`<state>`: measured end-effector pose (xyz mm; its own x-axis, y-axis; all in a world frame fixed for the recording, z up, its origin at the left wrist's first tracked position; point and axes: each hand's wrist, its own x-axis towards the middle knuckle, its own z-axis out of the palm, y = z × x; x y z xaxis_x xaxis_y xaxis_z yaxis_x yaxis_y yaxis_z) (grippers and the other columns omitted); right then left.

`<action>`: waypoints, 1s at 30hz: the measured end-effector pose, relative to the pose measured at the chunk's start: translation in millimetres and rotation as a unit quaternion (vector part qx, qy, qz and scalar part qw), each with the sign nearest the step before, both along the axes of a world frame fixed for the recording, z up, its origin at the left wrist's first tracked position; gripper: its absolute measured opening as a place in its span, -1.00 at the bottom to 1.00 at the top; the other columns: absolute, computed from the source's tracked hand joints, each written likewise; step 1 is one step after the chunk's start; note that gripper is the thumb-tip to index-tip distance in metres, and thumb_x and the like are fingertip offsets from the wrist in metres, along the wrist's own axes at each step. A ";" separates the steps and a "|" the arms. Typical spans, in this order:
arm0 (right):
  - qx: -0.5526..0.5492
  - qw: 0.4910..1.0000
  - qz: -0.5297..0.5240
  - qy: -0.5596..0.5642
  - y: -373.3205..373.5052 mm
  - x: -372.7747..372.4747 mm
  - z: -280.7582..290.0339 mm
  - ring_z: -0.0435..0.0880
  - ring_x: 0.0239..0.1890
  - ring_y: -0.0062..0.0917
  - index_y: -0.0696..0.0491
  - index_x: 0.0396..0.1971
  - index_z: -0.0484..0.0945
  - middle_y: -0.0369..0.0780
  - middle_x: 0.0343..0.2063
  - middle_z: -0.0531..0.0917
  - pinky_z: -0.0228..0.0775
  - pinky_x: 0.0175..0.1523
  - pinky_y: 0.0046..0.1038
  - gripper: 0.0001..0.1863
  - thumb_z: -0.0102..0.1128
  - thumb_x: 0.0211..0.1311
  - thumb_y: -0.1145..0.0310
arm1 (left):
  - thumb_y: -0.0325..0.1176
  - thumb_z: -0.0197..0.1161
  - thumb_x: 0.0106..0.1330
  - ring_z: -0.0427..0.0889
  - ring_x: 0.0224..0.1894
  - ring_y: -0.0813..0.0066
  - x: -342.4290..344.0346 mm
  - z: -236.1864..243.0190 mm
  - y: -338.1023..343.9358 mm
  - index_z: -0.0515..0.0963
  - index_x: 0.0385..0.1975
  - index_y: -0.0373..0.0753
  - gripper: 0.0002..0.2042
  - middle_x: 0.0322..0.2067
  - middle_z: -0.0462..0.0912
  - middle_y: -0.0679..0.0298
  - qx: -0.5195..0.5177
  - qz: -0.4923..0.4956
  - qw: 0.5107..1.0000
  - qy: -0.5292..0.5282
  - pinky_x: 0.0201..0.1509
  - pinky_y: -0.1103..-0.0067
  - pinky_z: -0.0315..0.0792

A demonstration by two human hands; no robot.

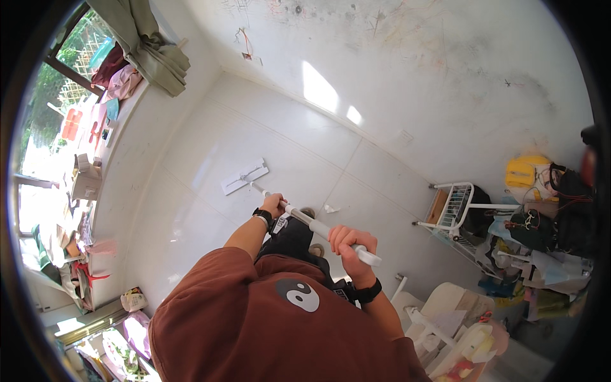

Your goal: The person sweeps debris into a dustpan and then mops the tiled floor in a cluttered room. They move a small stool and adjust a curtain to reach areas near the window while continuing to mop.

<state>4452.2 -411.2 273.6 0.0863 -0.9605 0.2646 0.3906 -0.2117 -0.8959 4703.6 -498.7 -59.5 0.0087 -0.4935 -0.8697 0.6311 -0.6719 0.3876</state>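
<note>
I hold a white flat mop with both hands. Its long white handle (313, 224) slants from lower right to upper left, ending in a flat rectangular mop head (244, 176) lying on the white tiled floor (210, 216). My left hand (273, 204), with a black watch on the wrist, grips the handle lower down, nearer the head. My right hand (347, 242), with a black wristband, grips the upper end. My brown shirt fills the lower middle of the view.
A white wire cart (457, 213) stands at the right, beside piled bags and a yellow item (525, 170). A cluttered windowsill (86, 172) runs along the left wall under a tied curtain (146, 44). A small scrap (331, 208) lies on the floor.
</note>
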 end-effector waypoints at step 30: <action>-0.037 0.979 -0.132 0.149 -76.8 -117.2 31.1 0.39 -0.59 -0.24 0.15 -0.74 0.26 -0.17 -0.70 0.37 0.25 -0.46 -0.35 -0.80 0.13 -0.34 0.62 | -0.58 0.06 0.22 0.56 -0.34 0.46 -214.0 91.8 -167.1 0.36 -0.34 -0.37 -0.94 -0.43 0.49 0.18 -0.090 -0.425 0.896 0.092 -0.26 0.49 0.57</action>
